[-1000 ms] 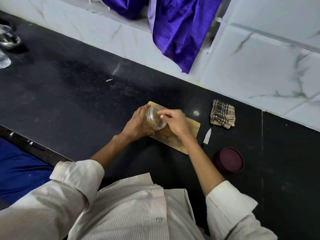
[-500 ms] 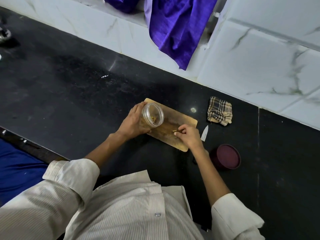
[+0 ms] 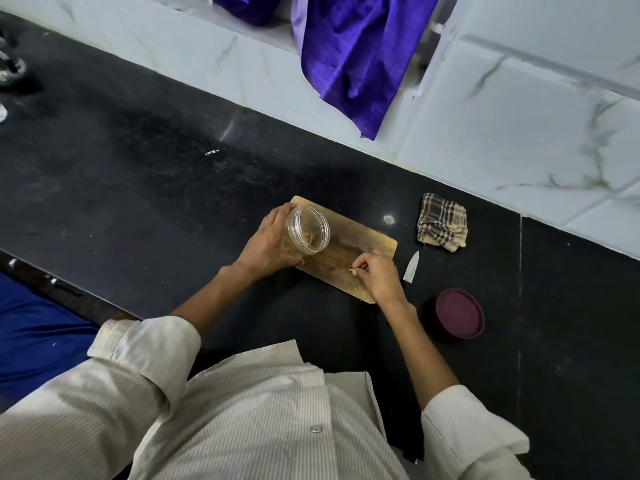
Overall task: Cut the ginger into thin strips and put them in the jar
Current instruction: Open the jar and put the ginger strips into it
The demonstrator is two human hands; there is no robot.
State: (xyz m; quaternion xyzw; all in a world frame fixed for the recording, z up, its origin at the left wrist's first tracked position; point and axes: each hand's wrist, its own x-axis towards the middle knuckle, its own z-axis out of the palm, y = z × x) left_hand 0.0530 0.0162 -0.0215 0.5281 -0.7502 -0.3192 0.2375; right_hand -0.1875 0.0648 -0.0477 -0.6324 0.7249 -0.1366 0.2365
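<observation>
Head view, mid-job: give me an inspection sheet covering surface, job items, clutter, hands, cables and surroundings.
Surface: black counter, speckled, with a wooden cutting board on it.
Job's things: clear jar tilted over the board, mouth open, ginger strips inside; a few bits left on the board; knife lies on the counter right of the board; maroon lid lies further right, off the jar.
Clutter: folded checked cloth near the wall.
Hands: left hand grips the jar; right hand pinches a small ginger piece over the board.
Cables: nothing seen.
Surroundings: white marble-look wall tiles; purple fabric hanging down from above.
</observation>
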